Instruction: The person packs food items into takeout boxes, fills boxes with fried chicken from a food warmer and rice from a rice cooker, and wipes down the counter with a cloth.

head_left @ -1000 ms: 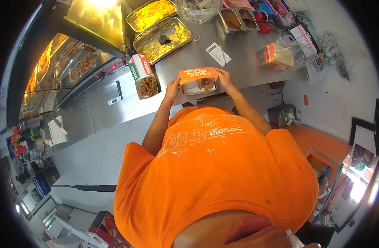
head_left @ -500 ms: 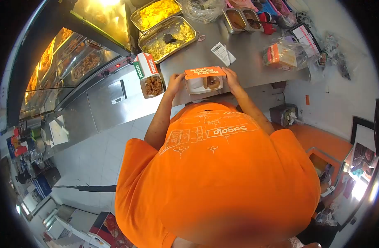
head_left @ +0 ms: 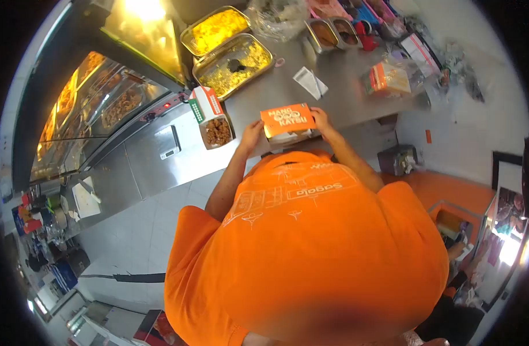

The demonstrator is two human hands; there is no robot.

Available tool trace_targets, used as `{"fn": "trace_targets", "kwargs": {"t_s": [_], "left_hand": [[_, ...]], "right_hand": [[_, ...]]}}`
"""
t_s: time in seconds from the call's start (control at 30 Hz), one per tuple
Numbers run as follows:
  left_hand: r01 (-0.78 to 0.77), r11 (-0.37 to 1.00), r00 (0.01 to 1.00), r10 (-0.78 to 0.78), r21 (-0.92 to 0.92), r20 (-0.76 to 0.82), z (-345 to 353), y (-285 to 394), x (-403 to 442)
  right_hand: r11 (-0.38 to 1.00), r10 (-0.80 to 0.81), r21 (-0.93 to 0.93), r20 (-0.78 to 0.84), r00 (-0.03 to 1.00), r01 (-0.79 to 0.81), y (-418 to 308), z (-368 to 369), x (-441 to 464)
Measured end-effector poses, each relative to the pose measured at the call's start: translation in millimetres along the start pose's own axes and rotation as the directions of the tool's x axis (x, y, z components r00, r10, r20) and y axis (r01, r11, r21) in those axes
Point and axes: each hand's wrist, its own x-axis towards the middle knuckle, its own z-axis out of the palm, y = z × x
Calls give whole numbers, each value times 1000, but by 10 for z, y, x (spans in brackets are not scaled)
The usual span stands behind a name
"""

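At the near edge of the brushed stainless-steel worktop (head_left: 356,111), a rectangular orange cardboard box with white lettering (head_left: 287,120) sits between the two hands, just in front of the wearer's orange T-shirt (head_left: 310,242). Half a second ago its lid stood raised, with a brown piece and a white inner part in sight; now the printed top has swung down over them, leaving only a pale strip along the near side. The left grip (head_left: 252,135) is bent around the box's left side, thumb and fingers drawn close on the card, and the right grip (head_left: 322,121) pinches its far right corner in the same narrow way. Left of the box stands an open white, red and green carton (head_left: 218,132) of brown fried pieces. Farther back are two rectangular metal trays of yellow food, one brightly filled (head_left: 219,31), the other (head_left: 234,65) holding a black scoop, and a white printed slip (head_left: 310,83) with a pen across it. Twin steel tubs (head_left: 333,36) of brown sauce and a clear plastic bag (head_left: 389,79) around an orange-and-white box lie to the right. Leftward, a glowing glass display case (head_left: 103,98) overlooks a small flat scale (head_left: 168,143); below spreads a pale tiled floor (head_left: 172,207).
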Motion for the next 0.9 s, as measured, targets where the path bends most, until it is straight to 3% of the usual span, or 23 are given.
{"fn": "trace_targets", "kwargs": {"t_s": [0.03,0.07,0.1,0.17,0.2,0.23,0.33,0.43,0.47,0.53,0.57,0.6,0.67,0.73,0.9], "left_hand": [[-52,998,999,51,27,9,-17,-39,16],[19,992,998,-26,126,54,-25,52,-52],[79,973,993,-97,218,74,-4,171,-124],[-203,971,978,207,-124,19,37,-608,266],[-143,988,990,142,63,18,12,-470,188],[-57,970,998,59,235,1,28,-328,112],[-222,964,975,217,-147,-50,121,-806,517],[82,997,996,-83,12,41,-85,-31,83],[85,994,996,-86,-65,-20,-106,-136,207],[57,998,997,-55,24,-58,-122,-204,343],[45,997,997,-41,70,-66,-102,-227,402],[-66,993,987,79,95,-139,-48,-280,465],[-30,977,987,63,213,-149,-61,-322,603],[-48,963,983,93,265,-161,-46,-197,446],[-84,965,973,133,250,-189,61,-283,361]], "right_hand": [[1000,-23,-9,0,1000,23,-43,1,-63],[998,-29,53,140,990,22,-300,-58,-246],[994,-46,105,139,989,31,-333,-25,-276],[985,6,170,144,990,-31,-323,10,-295],[970,-44,243,163,986,3,-83,13,-160],[983,-54,181,102,993,35,-267,64,-331],[984,-36,175,61,997,25,-11,77,-136],[916,-363,-75,259,895,394,465,-98,275],[973,-224,123,310,924,195,138,-42,22],[839,69,475,391,918,-266,-649,105,-568],[853,42,446,460,887,-271,-719,93,-601],[867,14,417,526,851,-272,-805,88,-647],[915,9,340,518,855,-216,-680,20,-482],[965,24,237,357,934,-115,-130,-37,63],[973,107,162,317,942,-165,-564,62,-303]]}}
